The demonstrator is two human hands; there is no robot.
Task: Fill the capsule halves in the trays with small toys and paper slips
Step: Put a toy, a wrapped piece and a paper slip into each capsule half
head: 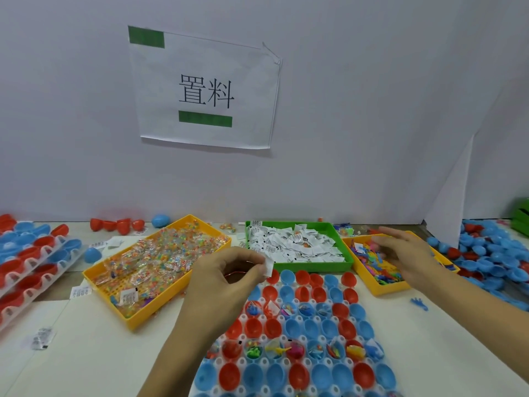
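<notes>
Left hand (226, 270) pinches white paper slip (268, 267); right hand (406, 253), fingers spread, empty, over yellow toy tray (380, 289). Risk: slip flutters past red capsule half (269, 293).

only readable thing is the white paper sign (206, 90) on the wall, says 置料 in big black characters. print on the slips is too blurry.

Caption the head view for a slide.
Left hand pinches a paper slip over the capsule tray; right hand reaches into the yellow toy bin.
</notes>
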